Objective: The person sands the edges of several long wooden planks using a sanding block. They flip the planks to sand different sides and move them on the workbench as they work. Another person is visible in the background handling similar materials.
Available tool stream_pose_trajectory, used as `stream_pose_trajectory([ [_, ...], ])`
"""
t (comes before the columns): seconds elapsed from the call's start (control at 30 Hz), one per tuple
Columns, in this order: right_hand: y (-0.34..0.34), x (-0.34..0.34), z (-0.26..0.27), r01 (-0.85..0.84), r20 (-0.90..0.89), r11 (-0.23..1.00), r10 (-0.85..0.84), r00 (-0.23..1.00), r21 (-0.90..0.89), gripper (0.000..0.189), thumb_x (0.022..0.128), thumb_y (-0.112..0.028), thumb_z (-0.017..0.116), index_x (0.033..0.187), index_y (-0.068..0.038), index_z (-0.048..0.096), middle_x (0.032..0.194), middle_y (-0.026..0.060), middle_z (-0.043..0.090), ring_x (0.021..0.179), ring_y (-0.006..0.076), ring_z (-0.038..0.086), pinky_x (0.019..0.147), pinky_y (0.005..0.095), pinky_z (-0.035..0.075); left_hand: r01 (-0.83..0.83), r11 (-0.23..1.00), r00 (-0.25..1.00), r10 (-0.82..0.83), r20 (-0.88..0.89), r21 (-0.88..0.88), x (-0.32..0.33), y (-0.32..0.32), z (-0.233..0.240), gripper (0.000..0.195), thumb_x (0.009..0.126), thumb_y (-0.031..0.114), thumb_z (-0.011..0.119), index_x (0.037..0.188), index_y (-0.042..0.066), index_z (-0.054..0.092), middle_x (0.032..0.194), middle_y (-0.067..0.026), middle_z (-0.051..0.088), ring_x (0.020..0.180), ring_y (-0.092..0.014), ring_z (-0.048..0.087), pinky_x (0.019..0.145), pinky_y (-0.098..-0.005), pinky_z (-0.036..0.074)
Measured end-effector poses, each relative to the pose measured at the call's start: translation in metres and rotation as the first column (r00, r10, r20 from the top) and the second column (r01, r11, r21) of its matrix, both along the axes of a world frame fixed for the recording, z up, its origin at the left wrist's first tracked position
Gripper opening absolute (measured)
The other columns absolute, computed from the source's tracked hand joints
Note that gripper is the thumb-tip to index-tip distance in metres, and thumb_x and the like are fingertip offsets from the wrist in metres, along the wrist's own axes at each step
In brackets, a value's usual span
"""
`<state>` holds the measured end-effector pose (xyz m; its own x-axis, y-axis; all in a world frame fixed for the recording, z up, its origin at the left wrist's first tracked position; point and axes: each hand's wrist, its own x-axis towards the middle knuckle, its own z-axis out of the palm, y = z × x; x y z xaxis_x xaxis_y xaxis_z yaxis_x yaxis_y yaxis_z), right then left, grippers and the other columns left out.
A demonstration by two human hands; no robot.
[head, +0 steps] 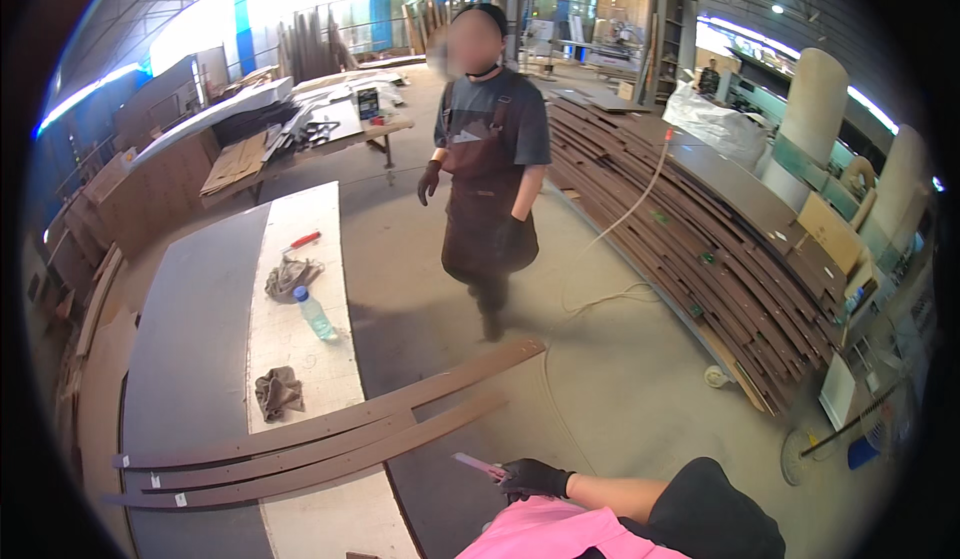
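My right hand (534, 479), in a black glove, is closed around a slim, flat pinkish tool (480, 466) beside the workbench; its exact kind is unclear. My left hand is out of view. Across the bench (195, 334) lie three long brown boards, the far one (442, 389), the middle one (330, 446) and the near one (420, 443). Small labels mark their left ends. Beyond them on the white strip (322, 364) are a crumpled grey rag (279, 394), a blue-capped plastic bottle (315, 315), another rag (292, 278) and a red-handled tool (304, 240).
A person (491, 146) in a dark apron and gloves stands across the floor. At right, a long stack of brown boards (675, 244) rests on a wheeled support. A pale hose (619, 221) hangs over it and trails onto the floor. Another table (330, 128) bears sheets and parts.
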<state>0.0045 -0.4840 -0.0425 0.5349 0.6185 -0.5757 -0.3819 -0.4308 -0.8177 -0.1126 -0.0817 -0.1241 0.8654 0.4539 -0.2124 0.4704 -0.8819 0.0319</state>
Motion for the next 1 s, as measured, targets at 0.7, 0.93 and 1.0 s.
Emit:
stream_pose_trajectory([
  [0.7, 0.114, 0.198, 0.041, -0.482, 0.291, 0.87, 0.49, 0.822, -0.102, 0.025, 0.087, -0.027, 0.059, 0.097, -0.005, 0.062, 0.072, 0.0078, 0.066, 0.058, 0.0135, 0.064, 0.058, 0.0321, 0.05, -0.081, 0.994, 0.992, 0.087, -0.092, 0.068, 0.054, 0.009, 0.005, 0.078, 0.09, 0.051, 0.058, 0.151, 0.014, 0.025, 0.149, -0.0164, 0.039, 0.136, -0.037, 0.037, 0.11, -0.0525, 0.033],
  [0.93, 0.146, 0.188, 0.042, -0.536, 0.301, 0.836, 0.545, 0.783, -0.121, 0.026, 0.087, -0.025, 0.058, 0.102, -0.004, 0.06, 0.075, 0.0089, 0.065, 0.06, 0.0153, 0.065, 0.06, 0.0319, 0.051, -0.086, 0.994, 0.993, 0.091, -0.079, 0.063, 0.037, 0.012, -0.002, 0.075, 0.09, 0.05, 0.057, 0.149, 0.013, 0.028, 0.147, -0.016, 0.042, 0.134, -0.037, 0.039, 0.109, -0.0521, 0.035],
  [1.0, 0.159, 0.178, 0.044, -0.54, 0.298, 0.836, 0.543, 0.785, -0.099, 0.026, 0.087, -0.025, 0.057, 0.101, -0.004, 0.06, 0.075, 0.0093, 0.064, 0.062, 0.0162, 0.066, 0.061, 0.0325, 0.051, -0.083, 0.994, 0.993, 0.088, -0.075, 0.066, 0.03, 0.013, -0.004, 0.075, 0.09, 0.05, 0.057, 0.149, 0.013, 0.029, 0.147, -0.0159, 0.042, 0.134, -0.037, 0.04, 0.108, -0.052, 0.035],
])
